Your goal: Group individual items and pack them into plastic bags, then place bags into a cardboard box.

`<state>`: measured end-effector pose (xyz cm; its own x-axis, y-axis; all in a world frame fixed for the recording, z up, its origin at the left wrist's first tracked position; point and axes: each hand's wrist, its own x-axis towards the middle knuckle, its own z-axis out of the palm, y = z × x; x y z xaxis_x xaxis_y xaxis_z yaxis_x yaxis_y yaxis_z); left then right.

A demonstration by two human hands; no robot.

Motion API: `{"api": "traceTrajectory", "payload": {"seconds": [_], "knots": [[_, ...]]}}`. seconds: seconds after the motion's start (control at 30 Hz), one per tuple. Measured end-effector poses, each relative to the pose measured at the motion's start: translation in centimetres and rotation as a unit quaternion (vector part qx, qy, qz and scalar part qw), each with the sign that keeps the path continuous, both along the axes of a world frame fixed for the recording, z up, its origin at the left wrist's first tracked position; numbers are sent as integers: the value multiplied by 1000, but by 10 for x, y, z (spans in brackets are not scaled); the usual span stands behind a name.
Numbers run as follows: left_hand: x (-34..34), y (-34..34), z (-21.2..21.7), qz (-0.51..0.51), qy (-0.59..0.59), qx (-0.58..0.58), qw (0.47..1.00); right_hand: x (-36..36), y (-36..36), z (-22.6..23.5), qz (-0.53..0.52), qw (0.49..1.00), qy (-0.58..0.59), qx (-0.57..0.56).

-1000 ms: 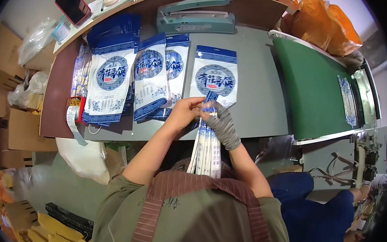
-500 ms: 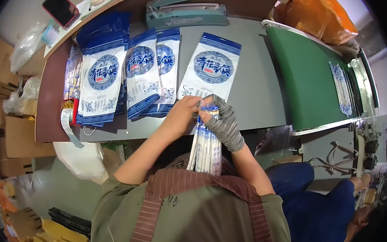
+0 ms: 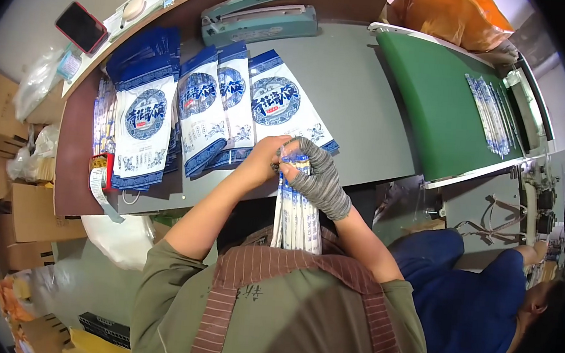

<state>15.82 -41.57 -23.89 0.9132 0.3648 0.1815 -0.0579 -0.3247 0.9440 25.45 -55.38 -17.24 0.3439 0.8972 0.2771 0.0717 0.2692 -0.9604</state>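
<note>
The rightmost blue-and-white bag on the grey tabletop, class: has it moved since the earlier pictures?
Yes: against the teal sealer, the rightmost bag has shifted left, toward the other bags.

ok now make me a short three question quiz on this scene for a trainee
1. Which hand wears the grey knitted glove?
2. True or false: the teal long-armed device stands on the green surface.
3. What does the gloved hand grip? a) an orange bag b) a bundle of slim blue-and-white sticks c) a phone

Key: 1. The right hand. 2. False, the teal long-armed device is on the grey tabletop. 3. b
</note>
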Motion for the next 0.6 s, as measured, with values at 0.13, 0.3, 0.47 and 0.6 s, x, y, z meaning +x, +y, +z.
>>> {"api": "traceTrajectory", "payload": {"seconds": [0.13,0.3,0.47,0.6], "knots": [[-5,3,30,-53,35,-89,994,-1,5,-7,17,1000,-3,5],[-9,-12,15,77,47,-196,977,6,10,-48,-19,989,127,-73],[-12,-38,10,226,5,-204,952,21,6,-46,-63,984,-47,-157],[-1,-58,30,344,-128,-182,912,10,9,-35,-67,953,-208,-209]]}}
